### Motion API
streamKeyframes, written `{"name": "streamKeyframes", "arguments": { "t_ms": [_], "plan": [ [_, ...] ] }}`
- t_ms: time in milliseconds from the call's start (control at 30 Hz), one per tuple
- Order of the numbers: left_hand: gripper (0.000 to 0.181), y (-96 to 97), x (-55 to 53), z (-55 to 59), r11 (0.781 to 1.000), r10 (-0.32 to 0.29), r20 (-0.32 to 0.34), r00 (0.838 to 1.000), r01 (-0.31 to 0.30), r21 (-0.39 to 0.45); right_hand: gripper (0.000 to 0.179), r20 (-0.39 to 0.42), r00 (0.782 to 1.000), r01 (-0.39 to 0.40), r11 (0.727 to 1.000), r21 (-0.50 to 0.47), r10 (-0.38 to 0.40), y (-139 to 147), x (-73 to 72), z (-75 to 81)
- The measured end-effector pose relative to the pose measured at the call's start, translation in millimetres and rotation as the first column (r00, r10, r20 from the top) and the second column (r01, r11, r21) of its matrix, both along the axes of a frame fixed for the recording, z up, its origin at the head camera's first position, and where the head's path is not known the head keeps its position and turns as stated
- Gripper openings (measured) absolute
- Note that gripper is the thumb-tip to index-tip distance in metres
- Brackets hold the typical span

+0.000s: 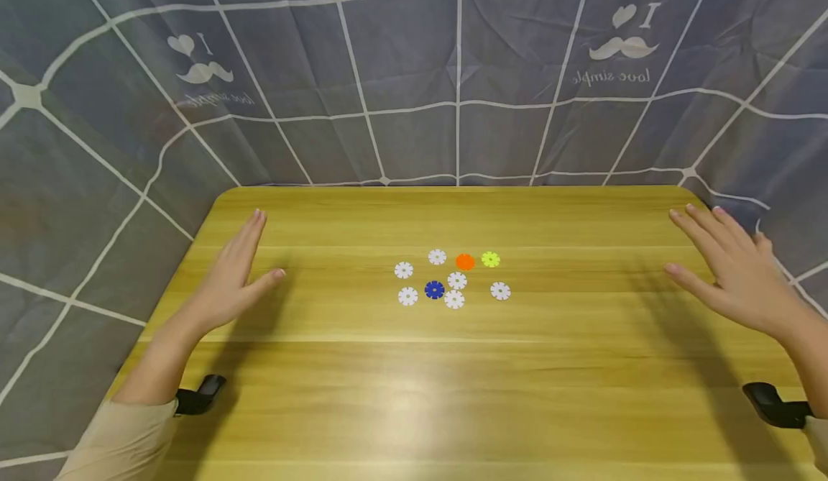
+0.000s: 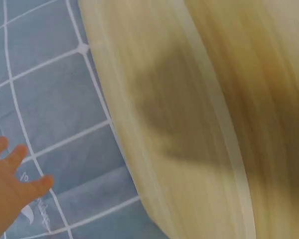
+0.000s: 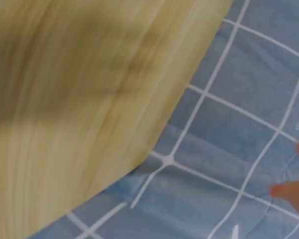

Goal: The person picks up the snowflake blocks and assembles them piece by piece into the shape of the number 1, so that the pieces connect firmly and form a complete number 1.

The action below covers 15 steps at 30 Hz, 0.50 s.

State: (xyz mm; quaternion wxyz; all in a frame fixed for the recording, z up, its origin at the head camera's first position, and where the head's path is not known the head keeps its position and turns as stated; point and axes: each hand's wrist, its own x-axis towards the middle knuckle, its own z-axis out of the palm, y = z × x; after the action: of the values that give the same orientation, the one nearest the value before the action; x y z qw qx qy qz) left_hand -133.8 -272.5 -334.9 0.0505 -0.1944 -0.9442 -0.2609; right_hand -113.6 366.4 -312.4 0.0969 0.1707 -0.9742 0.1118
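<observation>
My left hand (image 1: 226, 287) is raised over the left side of the table with straight fingers and the thumb spread; it holds nothing. Over the right side, my right hand (image 1: 740, 272) is held the same way, also with nothing in it. Between them, nearer the table's far side, lies a loose group of small notched discs: an orange disc (image 1: 465, 262), a yellow-green disc (image 1: 491, 259), a dark blue disc (image 1: 435, 290) and several white discs (image 1: 408, 296). Each wrist view shows only part of its hand, the left hand (image 2: 12, 186) and right hand (image 3: 296, 191).
The wooden table (image 1: 414, 373) has rounded far corners. A grey-blue curtain (image 1: 414, 57) with white grid lines hangs behind it and along both sides. A black wrist mount (image 1: 199, 395) is on the left forearm, another black mount (image 1: 776, 405) on the right.
</observation>
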Motion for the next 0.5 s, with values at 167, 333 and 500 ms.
{"name": "streamKeyframes", "arguments": {
  "t_ms": [167,333,500],
  "plan": [
    [0.074,16.8,-5.2,5.0,0.961,0.011,0.089,0.996,-0.036,0.275,0.061,0.128,0.991,-0.010,0.972,-0.235,0.041,-13.6,-6.7,3.2],
    [0.062,32.0,-11.6,3.0,0.931,-0.006,0.178,0.984,-0.059,0.361,0.051,0.225,0.972,0.022,0.920,-0.392,0.073,-35.8,-13.7,-2.2],
    [0.059,48.3,-23.5,-5.9,0.936,-0.027,0.254,0.967,-0.065,0.347,0.049,0.338,0.931,0.037,0.886,-0.462,0.137,-58.0,-24.4,-13.1]
  ]
}}
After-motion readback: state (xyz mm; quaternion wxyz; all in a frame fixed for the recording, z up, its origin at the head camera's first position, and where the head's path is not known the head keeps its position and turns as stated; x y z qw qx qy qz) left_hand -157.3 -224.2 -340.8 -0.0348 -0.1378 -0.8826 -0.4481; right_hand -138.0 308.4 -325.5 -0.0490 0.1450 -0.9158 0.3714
